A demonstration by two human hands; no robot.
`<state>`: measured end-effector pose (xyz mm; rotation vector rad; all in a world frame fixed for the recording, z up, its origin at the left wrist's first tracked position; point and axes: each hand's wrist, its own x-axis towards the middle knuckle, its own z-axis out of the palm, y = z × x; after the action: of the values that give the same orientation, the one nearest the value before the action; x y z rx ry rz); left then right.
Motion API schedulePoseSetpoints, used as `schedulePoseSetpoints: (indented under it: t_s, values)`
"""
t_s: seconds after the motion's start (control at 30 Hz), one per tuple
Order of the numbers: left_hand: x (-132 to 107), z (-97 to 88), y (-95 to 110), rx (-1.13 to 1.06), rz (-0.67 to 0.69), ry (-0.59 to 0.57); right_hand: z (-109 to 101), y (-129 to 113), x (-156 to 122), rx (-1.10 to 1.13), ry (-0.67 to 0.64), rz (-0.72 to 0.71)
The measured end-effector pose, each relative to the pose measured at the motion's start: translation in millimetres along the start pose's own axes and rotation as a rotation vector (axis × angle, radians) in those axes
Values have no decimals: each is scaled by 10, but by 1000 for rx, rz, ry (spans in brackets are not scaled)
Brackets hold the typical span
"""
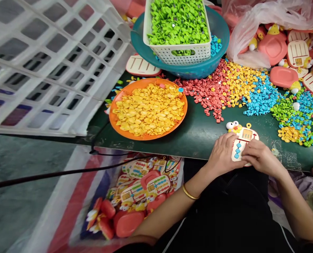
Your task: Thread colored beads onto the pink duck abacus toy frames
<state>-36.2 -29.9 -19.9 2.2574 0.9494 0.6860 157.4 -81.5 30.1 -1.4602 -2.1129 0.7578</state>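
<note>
We have both hands on one flat toy board (pixel 247 134), made of cream plastic with red lines and a duck head with big round eyes on its top left corner. It is at the front edge of the long dark green bench (pixel 204 131), close to our body. Our left hand (pixel 221 153) has its fingers wrapped around the left side of the toy, holding it. Our right hand (pixel 263 156) has its fingers bent and bunched on the right side of the toy, touching it, but we cannot tell if they pinch a little piece. Three small blue plastic pieces (pixel 237 150) sit in a line on the toy, between our hands. Past our hands, we see heaps of tiny red pieces (pixel 211 91), yellow pieces (pixel 237 82), blue pieces (pixel 263 95) and green pieces (pixel 283 109). To the left is a round orange bowl (pixel 146 137) full of flat yellow bits (pixel 148 109). Behind it, a white basket with holes (pixel 156 56), full of green bits (pixel 179 21), sits in a big teal tub (pixel 221 30). More duck toys (pixel 272 49) lie by a clear plastic bag (pixel 241 45) at the back right. Below the bench, a striped sack (pixel 76 200) holds lots of toys (pixel 146 188) too.
</note>
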Motion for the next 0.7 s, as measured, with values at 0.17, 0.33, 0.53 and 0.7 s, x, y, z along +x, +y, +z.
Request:
schedulePoseSetpoints:
  t_s: [0.17,0.33,0.53,0.7]
  values:
    - [9,-1,6,-35,7,12,89,12,122,24,152,83]
    - [7,6,5,-41,-26,-6,100,43,327,-144,98,132]
    - [9,-2,20,-28,-27,-13,2,40,278,-162,38,161]
    - [13,-19,34,-24,-34,-24,-33,69,232,-203,45,220]
